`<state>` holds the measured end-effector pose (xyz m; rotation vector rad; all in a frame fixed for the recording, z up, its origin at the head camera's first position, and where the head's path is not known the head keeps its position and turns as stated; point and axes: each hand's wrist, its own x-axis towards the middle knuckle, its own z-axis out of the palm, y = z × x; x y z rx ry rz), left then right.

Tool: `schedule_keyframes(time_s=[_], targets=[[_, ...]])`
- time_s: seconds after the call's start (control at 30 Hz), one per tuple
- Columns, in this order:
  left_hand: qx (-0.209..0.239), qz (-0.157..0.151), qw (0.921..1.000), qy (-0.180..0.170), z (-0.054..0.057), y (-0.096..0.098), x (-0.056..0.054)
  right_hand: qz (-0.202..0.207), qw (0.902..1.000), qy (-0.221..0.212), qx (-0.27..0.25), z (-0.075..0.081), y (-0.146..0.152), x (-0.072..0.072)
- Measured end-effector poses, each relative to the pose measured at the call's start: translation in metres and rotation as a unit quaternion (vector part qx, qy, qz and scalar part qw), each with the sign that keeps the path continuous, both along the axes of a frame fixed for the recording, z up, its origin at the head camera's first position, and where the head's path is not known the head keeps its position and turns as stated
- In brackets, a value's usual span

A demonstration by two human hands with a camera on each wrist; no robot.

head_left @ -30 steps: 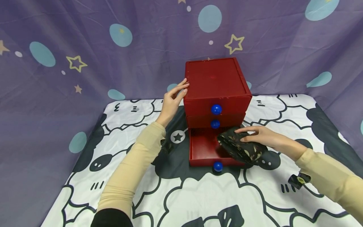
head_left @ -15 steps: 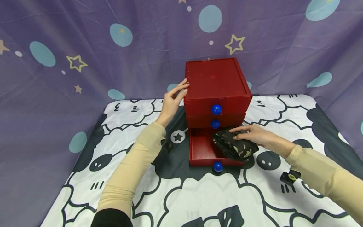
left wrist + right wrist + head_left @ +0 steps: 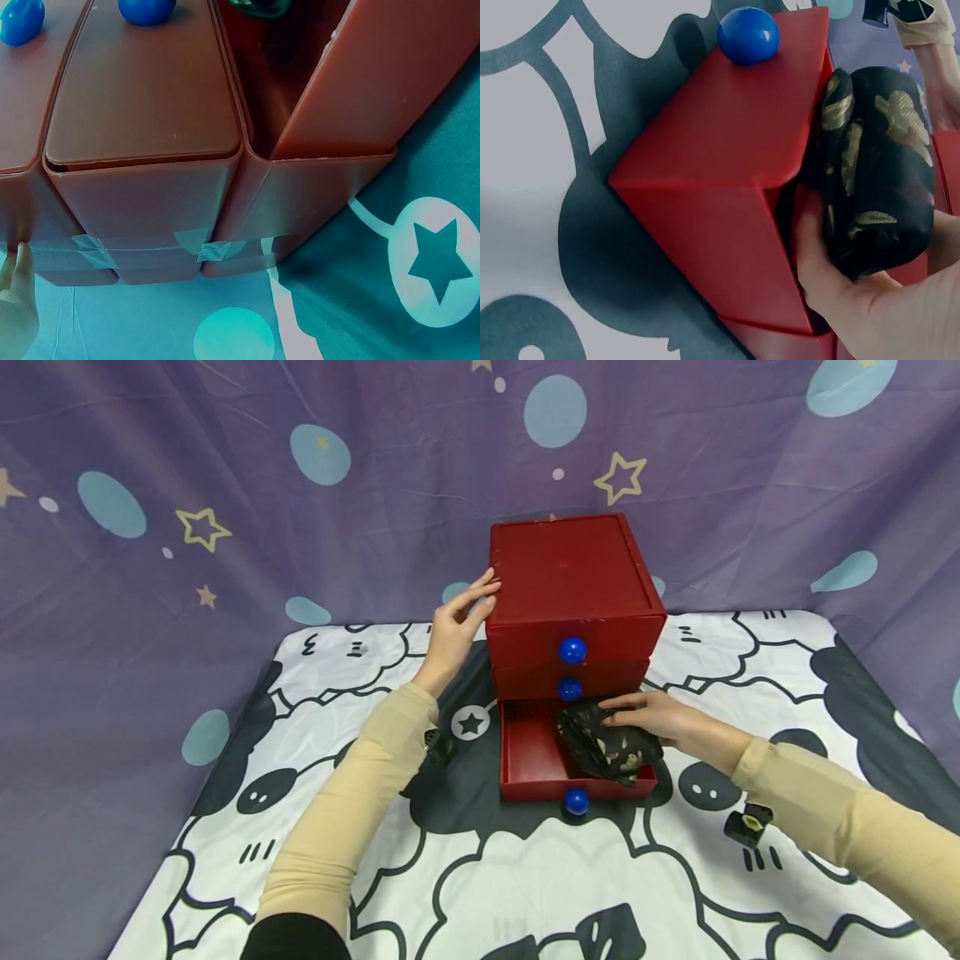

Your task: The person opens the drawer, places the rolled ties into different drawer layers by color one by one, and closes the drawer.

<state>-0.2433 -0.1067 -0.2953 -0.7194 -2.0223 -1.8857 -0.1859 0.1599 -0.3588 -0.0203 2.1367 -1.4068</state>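
Note:
A red three-drawer cabinet (image 3: 566,568) with blue ball knobs stands on the table, its bottom drawer (image 3: 531,764) pulled out. The left hand (image 3: 453,631) rests its fairly straight fingers on the cabinet's left side; only its fingertips (image 3: 22,277) show at the left edge of the left wrist view. With thumb and fingers, the right hand (image 3: 663,720) grips a soft black fabric bundle (image 3: 611,747) printed with gold leaf shapes. The bundle lies over the right half of the open drawer, below the middle drawer's front. In the right wrist view the bundle (image 3: 892,172) looks folded over, beside the drawer wall.
The upper two drawers are closed, with a blue knob (image 3: 572,650) on the top one. A white and dark cartoon-print cloth (image 3: 570,877) covers the table. Behind the cabinet hangs a purple curtain (image 3: 420,527) with stars and dots.
The right hand has moved left and slightly inward with the fabric bundle, from overhanging the drawer's right edge to mostly within it. The left hand and cabinet have not moved.

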Motion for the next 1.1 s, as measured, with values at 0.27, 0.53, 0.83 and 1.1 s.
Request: schedule_keyframes(time_s=[0.27,0.53,0.83,1.1], targets=[[-0.002,0.000,1.0000,0.003,-0.003,-0.001,-0.002,-0.017,0.9997,-0.003,0.020,-0.002,-0.012,0.000],[0.001,0.001,1.0000,0.002,0.000,0.000,0.000,-0.046,0.9989,0.002,-0.007,-0.006,-0.021,0.000],[0.000,0.003,1.0000,0.001,-0.001,0.000,0.001,-0.070,0.9971,0.030,0.006,-0.013,-0.030,-0.001],[-0.001,0.003,1.0000,0.002,-0.001,0.000,0.000,-0.074,0.9963,0.039,0.023,-0.020,-0.032,-0.002]])
